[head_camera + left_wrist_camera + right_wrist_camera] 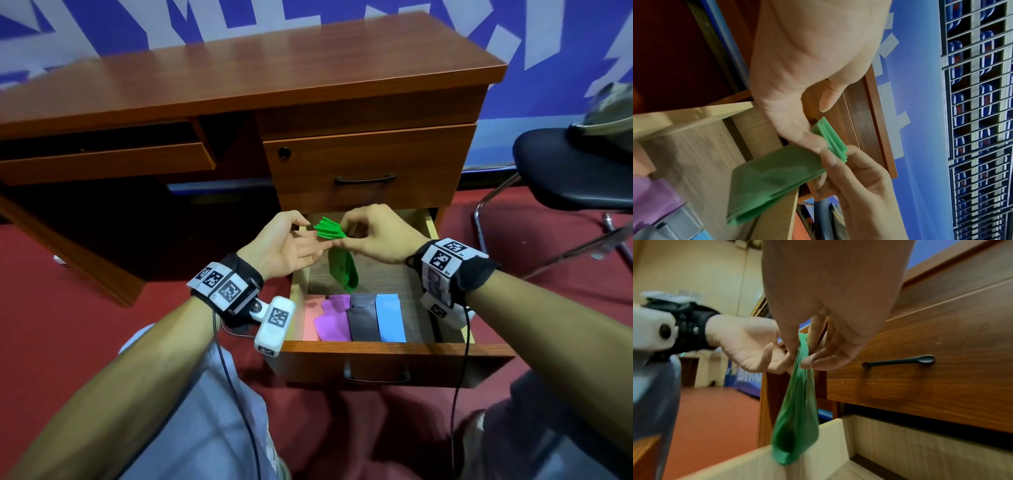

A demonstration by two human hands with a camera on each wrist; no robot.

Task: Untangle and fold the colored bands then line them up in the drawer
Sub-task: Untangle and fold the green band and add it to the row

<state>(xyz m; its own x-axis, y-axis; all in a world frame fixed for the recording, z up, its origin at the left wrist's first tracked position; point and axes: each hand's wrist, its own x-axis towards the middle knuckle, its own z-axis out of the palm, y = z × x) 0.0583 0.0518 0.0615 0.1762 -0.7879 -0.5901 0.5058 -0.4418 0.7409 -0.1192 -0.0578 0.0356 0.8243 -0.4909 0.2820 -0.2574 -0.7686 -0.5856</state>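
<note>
Head view: the green band (337, 253) is hanging over the open drawer (387, 353), its long axis running downward from the grip and its folded upper ends fanning out above the fingers. The right hand (373, 234) is pinching the band just below that fan; the left hand (287, 245) is lying palm-up beside it, fingers relaxed and extended, fingertips touching the band at the pinch. Both hands are meeting at the band, but only the right is carrying it. Below, a pink band (311, 322), a purple band (333, 317), a grey band (362, 317) and a blue band (389, 317) are lying folded side by side at the drawer's front. Left wrist view: the left hand's fingers (807, 138) are resting loosely against the layered end, not curling round it, while the right thumb is pressing the layers flat. Right wrist view: the right thumb and fingers (818, 361) are closing on the gathered band, and the loose loop is dangling with its lowest point near the drawer's side wall (830, 426). Judgement: folding is in progress; the next fold depends on lifting the hanging loop to the pinch, and the free left hand is better placed for it.
</note>
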